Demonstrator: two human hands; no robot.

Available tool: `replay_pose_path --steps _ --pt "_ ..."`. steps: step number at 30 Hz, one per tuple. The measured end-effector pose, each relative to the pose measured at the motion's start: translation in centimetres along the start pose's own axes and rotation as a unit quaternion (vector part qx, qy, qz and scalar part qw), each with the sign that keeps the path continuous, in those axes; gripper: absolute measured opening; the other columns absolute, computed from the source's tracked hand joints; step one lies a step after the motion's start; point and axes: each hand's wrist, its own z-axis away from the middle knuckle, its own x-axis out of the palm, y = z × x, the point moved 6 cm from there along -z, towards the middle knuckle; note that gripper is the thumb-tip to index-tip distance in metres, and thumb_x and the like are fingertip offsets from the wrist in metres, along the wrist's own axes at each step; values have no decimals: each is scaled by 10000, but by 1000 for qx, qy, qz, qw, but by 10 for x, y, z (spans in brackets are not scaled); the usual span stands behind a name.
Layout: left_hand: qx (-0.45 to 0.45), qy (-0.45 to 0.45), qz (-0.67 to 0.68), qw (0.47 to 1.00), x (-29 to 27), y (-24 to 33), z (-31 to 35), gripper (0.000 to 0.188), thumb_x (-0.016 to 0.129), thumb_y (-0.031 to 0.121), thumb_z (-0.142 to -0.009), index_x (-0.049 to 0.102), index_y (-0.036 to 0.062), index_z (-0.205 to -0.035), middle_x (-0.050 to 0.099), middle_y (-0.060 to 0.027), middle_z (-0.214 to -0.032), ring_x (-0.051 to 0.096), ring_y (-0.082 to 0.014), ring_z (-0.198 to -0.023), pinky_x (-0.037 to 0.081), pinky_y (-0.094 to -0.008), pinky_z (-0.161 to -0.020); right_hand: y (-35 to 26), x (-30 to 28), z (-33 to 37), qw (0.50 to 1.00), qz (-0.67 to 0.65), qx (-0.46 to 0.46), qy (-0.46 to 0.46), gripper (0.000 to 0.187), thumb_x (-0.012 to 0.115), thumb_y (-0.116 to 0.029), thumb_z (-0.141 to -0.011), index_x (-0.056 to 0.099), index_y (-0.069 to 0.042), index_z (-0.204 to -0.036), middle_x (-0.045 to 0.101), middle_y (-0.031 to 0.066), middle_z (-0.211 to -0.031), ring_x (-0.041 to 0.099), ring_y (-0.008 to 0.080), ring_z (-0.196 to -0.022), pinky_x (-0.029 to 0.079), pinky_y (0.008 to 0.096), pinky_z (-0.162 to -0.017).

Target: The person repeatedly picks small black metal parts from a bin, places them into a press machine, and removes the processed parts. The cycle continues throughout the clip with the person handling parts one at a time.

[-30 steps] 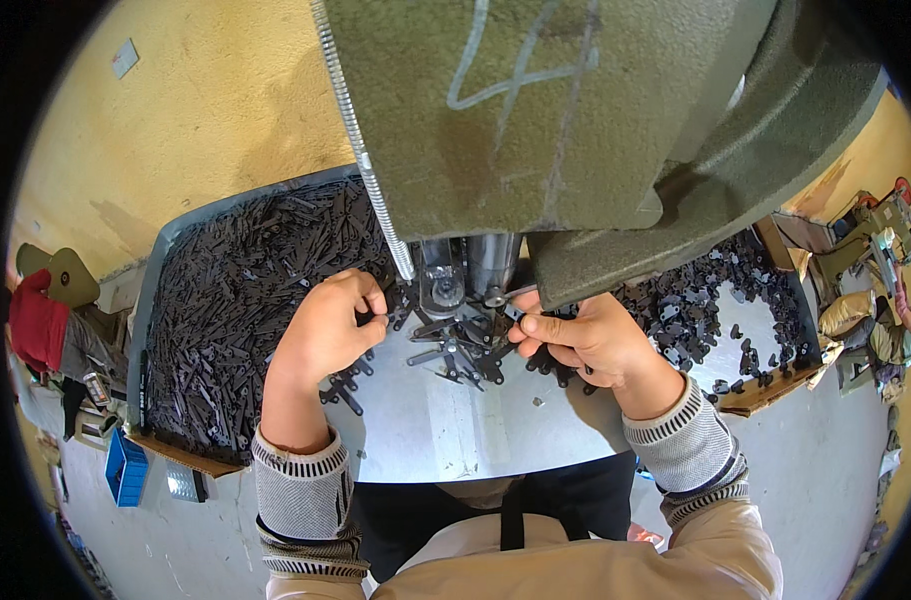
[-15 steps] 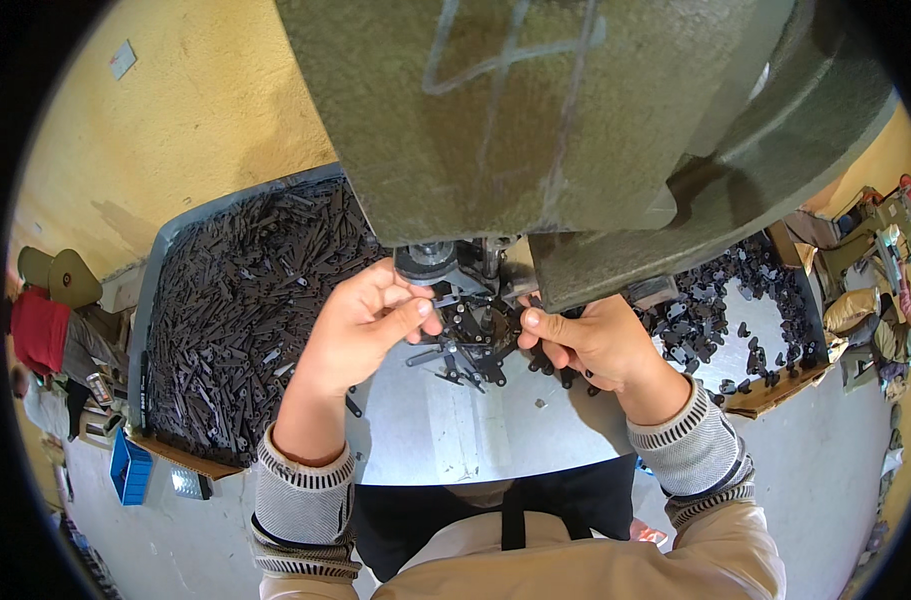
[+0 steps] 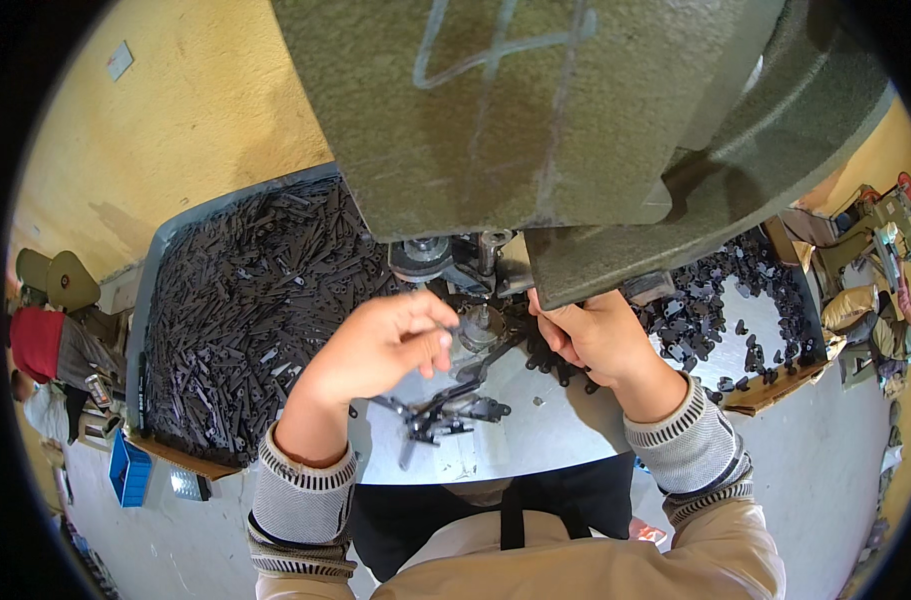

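My left hand point(image 3: 380, 345) is closed, thumb against curled fingers, just left of the machine's round metal post point(image 3: 483, 328). A dark sliver shows by its fingertips, too blurred to name. Below that hand, a blurred cluster of dark flat metal links point(image 3: 440, 410) is over the metal table point(image 3: 455, 462). My right hand point(image 3: 600, 340) is pinched shut beside the machine's lower edge. Its fingertips are partly behind that edge, and what they hold is hidden. Above both hands looms the green machine head point(image 3: 455, 130), with its tooling point(image 3: 420, 258) showing beneath it.
At the left, a large bin point(image 3: 165, 240) is heaped with long dark metal strips point(image 3: 255, 310). Smaller dark plates point(image 3: 690, 325) lie in a tray at the right. A blue crate point(image 3: 129, 470) stands on the floor. A person in a red top point(image 3: 37, 338) is at the far left.
My left hand has shifted slightly toward me and right. The dark links have moved from around the post toward me and left. My right hand has barely moved.
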Motion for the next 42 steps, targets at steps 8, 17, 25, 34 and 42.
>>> replay_pose_path --steps 8,17,25,34,42 --pt "-7 88 67 994 1 1 -8 206 609 183 -953 656 6 -1047 595 4 -686 495 -45 -599 381 -190 -534 -5 6 1 993 112 -33 -29 186 631 -229 -930 664 -45 -923 639 -2 -668 463 57 -486 367 223 -452" --pt "-24 78 51 995 6 -3 -17 208 634 164 -924 669 -34 -976 585 3 -651 471 -35 -566 346 -178 -506 4 2 -3 982 188 -9 -31 270 643 -333 -909 645 -64 -910 642 -15 -672 511 60 -511 421 231 -490" --pt "-79 101 98 987 -8 -14 -13 142 669 98 -874 639 -8 -964 612 -31 -686 548 -71 -578 394 -181 -496 5 11 -13 947 319 -16 -43 343 621 -382 -914 647 -41 -940 654 31 -645 599 136 -550 471 281 -542" --pt "-71 91 117 986 -10 -18 -12 92 670 91 -869 636 17 -912 635 -55 -680 534 -75 -519 381 -180 -470 -27 -3 25 897 404 -176 -42 146 722 -122 -823 688 -23 -924 650 83 -694 627 143 -627 482 288 -585" --pt "-83 101 119 984 -10 -19 -12 76 683 91 -856 635 33 -870 634 -53 -653 529 -75 -500 381 -180 -468 -15 -1 35 836 487 -250 -47 117 731 -82 -779 699 -63 -890 598 88 -824 600 288 -717 492 351 -654"
